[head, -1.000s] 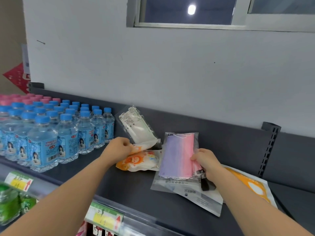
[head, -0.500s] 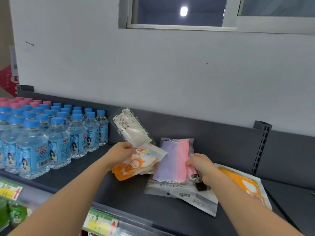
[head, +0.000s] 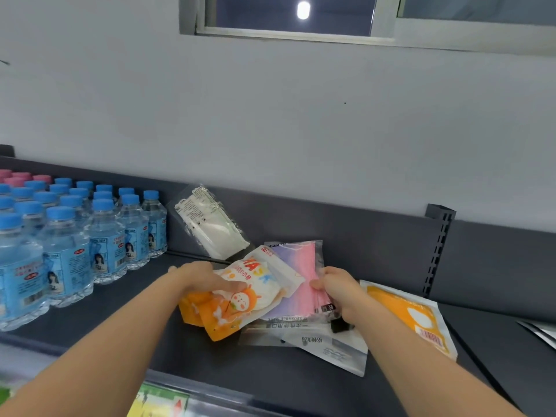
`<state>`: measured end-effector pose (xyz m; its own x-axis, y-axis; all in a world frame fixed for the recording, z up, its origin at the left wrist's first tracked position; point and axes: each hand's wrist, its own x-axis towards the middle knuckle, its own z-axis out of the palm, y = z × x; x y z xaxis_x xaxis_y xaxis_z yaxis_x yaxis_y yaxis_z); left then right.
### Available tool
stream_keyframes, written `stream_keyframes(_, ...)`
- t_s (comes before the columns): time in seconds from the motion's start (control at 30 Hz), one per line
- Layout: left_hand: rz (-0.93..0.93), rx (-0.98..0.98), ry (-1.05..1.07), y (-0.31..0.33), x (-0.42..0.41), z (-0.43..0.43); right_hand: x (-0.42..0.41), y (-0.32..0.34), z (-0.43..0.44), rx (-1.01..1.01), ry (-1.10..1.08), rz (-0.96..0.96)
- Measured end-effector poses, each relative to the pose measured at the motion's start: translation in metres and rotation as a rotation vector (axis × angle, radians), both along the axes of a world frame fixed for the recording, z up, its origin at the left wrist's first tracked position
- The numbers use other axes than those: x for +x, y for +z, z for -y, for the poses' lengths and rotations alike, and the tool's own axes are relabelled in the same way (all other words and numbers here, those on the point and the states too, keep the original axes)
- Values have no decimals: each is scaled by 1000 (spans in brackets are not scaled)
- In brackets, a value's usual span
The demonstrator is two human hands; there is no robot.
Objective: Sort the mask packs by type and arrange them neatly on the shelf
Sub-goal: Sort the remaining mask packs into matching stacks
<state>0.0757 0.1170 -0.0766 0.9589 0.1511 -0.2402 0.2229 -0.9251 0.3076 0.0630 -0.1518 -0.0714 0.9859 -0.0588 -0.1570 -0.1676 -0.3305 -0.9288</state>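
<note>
Orange-and-white plastic mask pack with a cartoon face (head: 240, 299), gripped at its left end by the left hand (head: 198, 276), thumb lying on top; held tilted over the middle of the dark grey metal shelf (head: 120, 326) and lapping over the next pack. Printed across it, upside down, in coloured letters: "MASK", with a small red logo at the far corner.

Pink-to-lilac gradient mask pack in a clear sleeve (head: 301, 266), pinched along its right edge by the right hand (head: 337, 291); a small dark label near its front corner, unreadable. Underneath, flat on the shelf, a pale grey flat mask pack (head: 331, 353), lettered upside down "DISPOSABLE", plus Chinese characters too small to make out.

Just right of the right wrist, partly hidden by the forearm, a flat orange-and-white mask pack with a red barcode (head: 403, 314). Propped against the shelf's back panel, a clear bag of white masks (head: 210, 230), black print on its upper part illegible.

Towards the left end, rows of small clear water bottles with blue caps (head: 105, 236) and blue labels bearing a printed figure; behind them, pink-capped bottles (head: 18, 176). Along the front edge, a yellow-green price tag (head: 159, 401).
</note>
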Motion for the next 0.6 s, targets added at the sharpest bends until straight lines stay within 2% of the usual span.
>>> stream_keyframes(0.07, -19, -20, -17, 3, 0, -1, 0, 1, 0, 5, 2, 1)
stream_keyframes(0.13, -27, -121, -6, 3, -1, -1, -3, 2, 0, 15, 2, -1)
stream_keyframes(0.3, -182, -235, 10, 14, -12, -6, -7, 2, -3, 30, 20, 40)
stream_keyframes(0.43, -164, -294, 68, 24, -14, -14, -4, 2, -9, 26, 37, 64)
stream_keyframes(0.53, 9, -413, 58, 30, -9, -11, -2, 3, -12, -14, 73, 41)
stream_keyframes(0.6, 220, -365, 73, 32, 2, -8, 0, 5, -11, -16, 94, 16)
